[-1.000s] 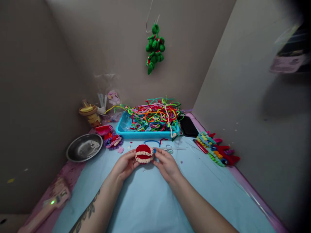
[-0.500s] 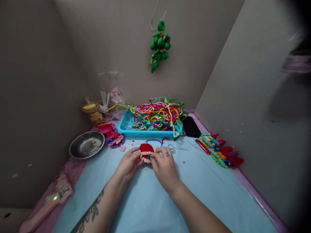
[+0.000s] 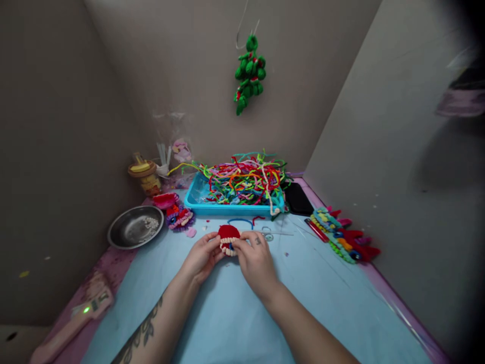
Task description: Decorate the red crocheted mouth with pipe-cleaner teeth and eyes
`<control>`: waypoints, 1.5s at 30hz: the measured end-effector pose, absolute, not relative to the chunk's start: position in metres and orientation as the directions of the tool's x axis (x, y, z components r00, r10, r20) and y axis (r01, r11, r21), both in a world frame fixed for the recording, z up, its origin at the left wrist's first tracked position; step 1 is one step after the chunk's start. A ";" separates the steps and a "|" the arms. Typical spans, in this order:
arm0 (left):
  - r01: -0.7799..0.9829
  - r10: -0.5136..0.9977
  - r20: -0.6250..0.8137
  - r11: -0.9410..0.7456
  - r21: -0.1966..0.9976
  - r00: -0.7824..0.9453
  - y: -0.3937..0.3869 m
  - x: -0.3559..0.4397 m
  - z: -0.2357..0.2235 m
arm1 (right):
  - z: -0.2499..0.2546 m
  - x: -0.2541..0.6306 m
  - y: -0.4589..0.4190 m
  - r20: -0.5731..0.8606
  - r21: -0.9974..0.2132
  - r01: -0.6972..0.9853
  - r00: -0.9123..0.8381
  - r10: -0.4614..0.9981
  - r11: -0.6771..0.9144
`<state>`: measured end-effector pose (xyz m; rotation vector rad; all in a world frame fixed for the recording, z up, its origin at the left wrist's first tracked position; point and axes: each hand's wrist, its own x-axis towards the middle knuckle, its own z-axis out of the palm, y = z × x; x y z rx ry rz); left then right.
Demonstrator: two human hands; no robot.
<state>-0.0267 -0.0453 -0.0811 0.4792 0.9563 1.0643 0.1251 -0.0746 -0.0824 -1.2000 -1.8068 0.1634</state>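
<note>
Between my two hands is a small red crocheted piece with cream ruffled trim in two rows. My left hand grips its left edge, thumb in front and fingers behind. On the piece's lower right sits a small blue round piece, partly covered by fingertips. My right hand pinches at that blue piece, its fingers touching the red crochet. Whether the blue piece is fixed there, I cannot tell.
Behind the hands stands a blue tray heaped with yarn scraps. A metal bowl of small white bits and a pink glue gun lie left. Rightward are a black phone and colourful crocheted pieces.
My right fingers have shifted slightly left, covering more of the blue round piece. The red piece stays in nearly the same place, held by my left hand.
</note>
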 end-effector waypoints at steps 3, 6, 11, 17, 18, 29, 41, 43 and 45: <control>-0.551 0.892 -0.413 0.441 0.709 0.182 -0.043 -0.029 -0.082 | -0.084 0.132 -0.074 0.634 -0.681 0.517 0.062 0.771 0.519; -0.585 0.890 -0.396 0.450 0.675 0.226 -0.041 -0.032 -0.080 | -0.090 0.137 -0.069 0.486 -0.853 0.356 0.275 0.830 0.381; -0.657 0.907 -0.322 0.420 0.626 0.272 -0.039 -0.036 -0.076 | -0.097 0.135 -0.061 -0.130 -0.950 -0.308 0.210 0.969 -0.061; -0.651 0.917 -0.250 0.396 0.647 0.310 -0.040 -0.037 -0.077 | -0.086 0.131 -0.067 -0.258 -0.637 -0.652 -0.323 0.910 -0.412; -0.642 0.916 -0.246 0.397 0.656 0.316 -0.040 -0.037 -0.078 | -0.086 0.131 -0.068 -0.251 -0.612 -0.665 -0.349 0.903 -0.427; -0.585 0.925 -0.260 0.376 0.718 0.276 -0.044 -0.030 -0.087 | -0.098 0.125 -0.072 -0.191 -0.443 -0.759 -0.440 0.878 -0.477; 0.550 0.728 0.678 -0.610 0.570 0.104 -0.057 -0.049 -0.070 | -0.101 0.126 -0.067 -0.210 -0.481 -0.788 -0.323 0.923 -0.386; 0.592 0.669 0.721 -0.659 0.464 0.179 -0.057 -0.053 -0.070 | -0.102 0.125 -0.068 -0.201 -0.498 -0.779 -0.324 0.924 -0.381; 0.617 0.635 0.739 -0.679 0.398 0.222 -0.056 -0.055 -0.072 | -0.102 0.124 -0.068 -0.189 -0.514 -0.771 -0.326 0.926 -0.376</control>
